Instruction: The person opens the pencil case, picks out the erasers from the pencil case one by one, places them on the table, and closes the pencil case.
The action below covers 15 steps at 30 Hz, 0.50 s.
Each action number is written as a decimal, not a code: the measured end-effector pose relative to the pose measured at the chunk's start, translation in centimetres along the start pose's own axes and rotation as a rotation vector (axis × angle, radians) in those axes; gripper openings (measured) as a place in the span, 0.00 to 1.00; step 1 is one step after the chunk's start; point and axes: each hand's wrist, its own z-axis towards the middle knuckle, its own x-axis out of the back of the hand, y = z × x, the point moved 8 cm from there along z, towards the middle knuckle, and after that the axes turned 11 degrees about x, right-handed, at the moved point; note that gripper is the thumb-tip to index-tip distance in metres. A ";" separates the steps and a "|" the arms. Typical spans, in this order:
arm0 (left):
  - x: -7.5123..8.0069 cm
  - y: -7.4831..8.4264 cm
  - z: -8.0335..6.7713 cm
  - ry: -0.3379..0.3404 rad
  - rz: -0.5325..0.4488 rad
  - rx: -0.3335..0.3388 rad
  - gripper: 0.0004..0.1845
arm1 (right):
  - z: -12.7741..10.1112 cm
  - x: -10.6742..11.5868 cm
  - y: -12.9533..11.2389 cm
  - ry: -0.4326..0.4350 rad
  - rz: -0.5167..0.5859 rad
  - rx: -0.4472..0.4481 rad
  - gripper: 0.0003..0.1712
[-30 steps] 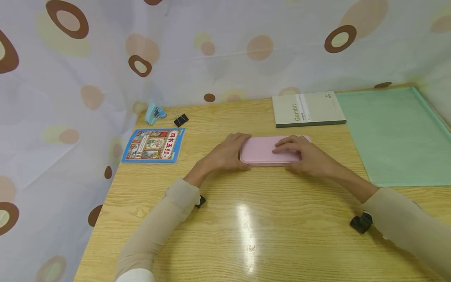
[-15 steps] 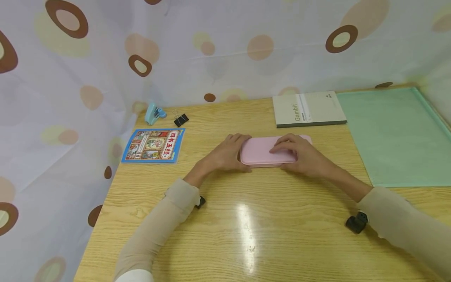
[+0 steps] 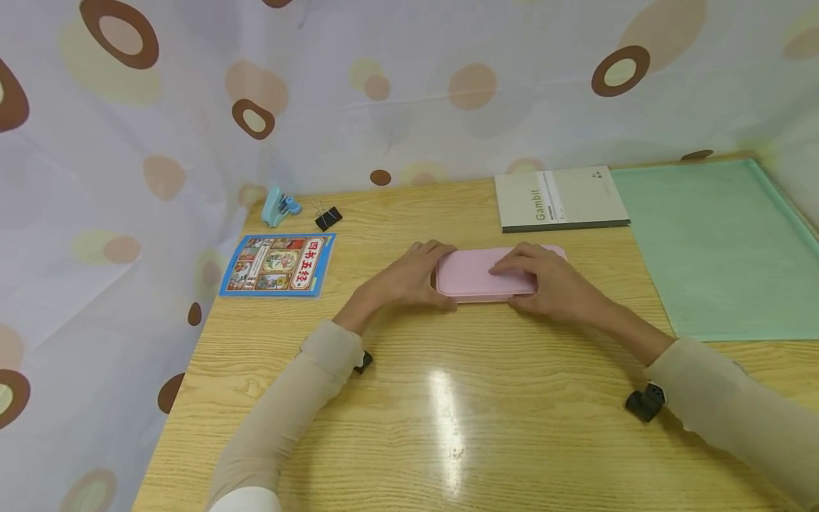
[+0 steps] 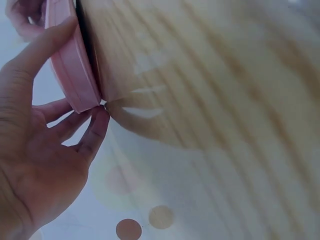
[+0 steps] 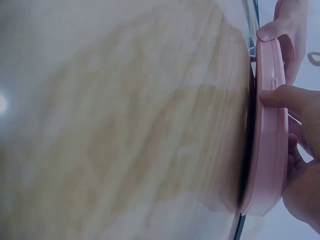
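Observation:
A flat pink case lies closed on the wooden table. My left hand grips its left end, thumb on the near edge and fingers over the far side. My right hand lies over the case's right half, fingers across the lid and thumb against the near edge. The left wrist view shows the left hand with its thumb along the pink case and fingertips at its corner. In the right wrist view the right hand has its thumb on the rim of the pink case.
A grey "Gambit" notebook and a green mat lie at the back right. A colourful booklet, a blue stapler and a black binder clip sit at the back left. A dotted curtain surrounds the table.
My right hand has shifted slightly left along the case's lid. The left hand and the case stay where they were.

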 end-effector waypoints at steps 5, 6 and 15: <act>0.1 -0.3 0.3 -0.036 -0.027 0.020 0.53 | 0.1 0.5 0.1 -0.024 -0.018 -0.037 0.27; 0.1 -0.3 0.3 -0.043 -0.033 0.020 0.53 | 0.2 0.6 0.2 -0.031 -0.018 -0.044 0.27; 0.5 -0.4 0.7 -0.082 -0.089 0.018 0.52 | 0.6 1.1 0.4 -0.055 -0.043 -0.048 0.27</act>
